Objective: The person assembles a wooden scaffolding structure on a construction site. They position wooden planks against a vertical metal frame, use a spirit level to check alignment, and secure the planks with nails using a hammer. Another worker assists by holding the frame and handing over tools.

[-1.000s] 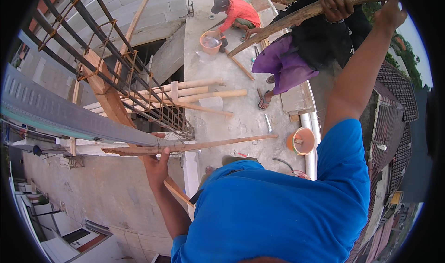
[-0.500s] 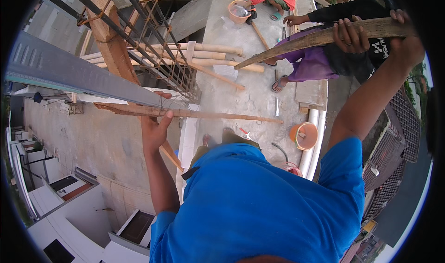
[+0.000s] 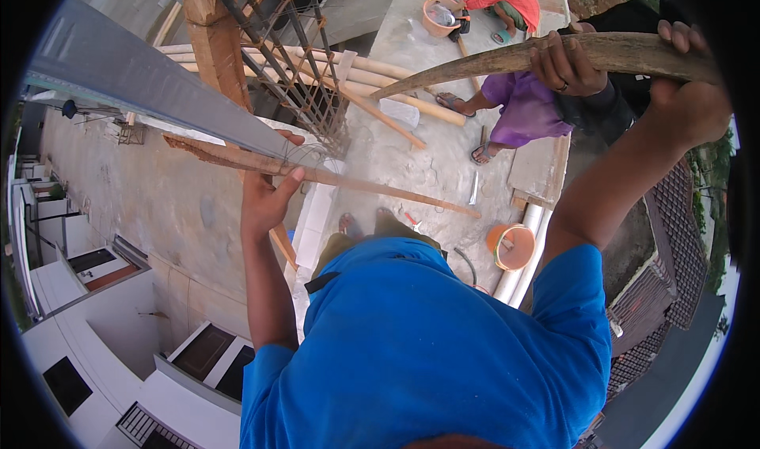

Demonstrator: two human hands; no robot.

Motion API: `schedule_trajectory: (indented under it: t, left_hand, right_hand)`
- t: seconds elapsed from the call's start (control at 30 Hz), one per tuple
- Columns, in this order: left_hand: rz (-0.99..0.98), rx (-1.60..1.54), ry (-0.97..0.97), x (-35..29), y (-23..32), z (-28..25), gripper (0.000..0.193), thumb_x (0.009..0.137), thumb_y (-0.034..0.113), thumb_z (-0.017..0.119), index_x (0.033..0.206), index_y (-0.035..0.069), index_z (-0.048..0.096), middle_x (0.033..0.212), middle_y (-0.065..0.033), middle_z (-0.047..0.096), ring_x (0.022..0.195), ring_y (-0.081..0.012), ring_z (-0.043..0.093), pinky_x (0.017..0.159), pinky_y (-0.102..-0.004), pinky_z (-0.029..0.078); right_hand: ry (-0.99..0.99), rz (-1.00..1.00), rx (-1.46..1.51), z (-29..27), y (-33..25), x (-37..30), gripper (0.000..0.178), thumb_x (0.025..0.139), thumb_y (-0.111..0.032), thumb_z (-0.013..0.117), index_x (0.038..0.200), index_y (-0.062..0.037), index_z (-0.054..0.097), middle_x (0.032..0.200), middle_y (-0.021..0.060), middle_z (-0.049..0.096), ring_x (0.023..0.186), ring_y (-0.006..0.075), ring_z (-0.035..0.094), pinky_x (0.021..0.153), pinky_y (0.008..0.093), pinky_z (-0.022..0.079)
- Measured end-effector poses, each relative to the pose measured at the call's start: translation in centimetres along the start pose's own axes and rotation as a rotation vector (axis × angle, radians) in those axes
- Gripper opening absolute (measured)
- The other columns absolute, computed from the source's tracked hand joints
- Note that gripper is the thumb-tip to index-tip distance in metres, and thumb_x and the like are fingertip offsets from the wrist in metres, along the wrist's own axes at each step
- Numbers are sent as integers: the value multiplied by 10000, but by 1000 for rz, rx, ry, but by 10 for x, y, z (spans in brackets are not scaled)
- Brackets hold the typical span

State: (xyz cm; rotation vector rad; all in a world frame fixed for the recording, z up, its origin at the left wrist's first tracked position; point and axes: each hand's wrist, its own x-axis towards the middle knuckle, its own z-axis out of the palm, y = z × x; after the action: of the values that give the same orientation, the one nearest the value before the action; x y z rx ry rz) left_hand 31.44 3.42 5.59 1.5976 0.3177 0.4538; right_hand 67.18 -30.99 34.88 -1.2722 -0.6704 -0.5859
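Note:
My left hand (image 3: 267, 202) is closed on a long, thin wooden strip (image 3: 356, 183), thumb on top. Its fingertips show past the edge of a long grey metal channel (image 3: 158, 69), which runs from the upper left over the strip. Thin wire loops hang by these fingers. Raised at the upper right, my right hand (image 3: 682, 93) grips the thick end of a long curved wooden plank (image 3: 467, 65), fingers over its top edge. A co-worker's hand (image 3: 566, 67) also holds this plank, left of mine. The plank's narrow end points left, above the concrete.
A tied rebar cage (image 3: 305, 61) and an upright timber (image 3: 214, 45) stand at the upper left, by bamboo poles (image 3: 372, 77). Another person (image 3: 507, 1) crouches by an orange bucket (image 3: 438, 17). A second orange bucket (image 3: 512, 247) stands near white pipes (image 3: 526, 263). The slab edge drops off left.
The curved plank has shifted left, its narrow end now over the bamboo poles. The co-worker's outstretched other arm has drawn back. My left hand keeps its grip. The whole view has turned slightly.

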Motion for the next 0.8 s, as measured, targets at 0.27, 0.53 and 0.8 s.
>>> schedule_trajectory:
  t: [0.27,0.53,0.8]
  left_hand:
    - [41,39,9,-2,-4,1,572,916,67,705,1441,22,484,1359,-140,637,1321,-251,576,1129,-407,440]
    - [23,10,33,-2,-1,4,564,914,91,721,1427,15,497,1342,-128,649,1316,-244,581,1114,-401,452]
    - [40,-24,66,-2,-2,7,544,934,163,753,1418,23,546,1323,-109,660,1282,-244,597,1085,-410,475]
  right_hand:
    - [-54,-43,169,97,33,-78,658,979,-654,614,1085,-15,497,834,167,604,665,261,617,630,415,554]
    - [-204,-68,206,131,69,-153,728,992,-700,544,1067,20,470,867,163,601,702,236,623,640,385,561]
    - [-251,-51,272,146,67,-176,862,945,-776,531,1275,11,412,862,183,601,706,226,617,645,365,546]
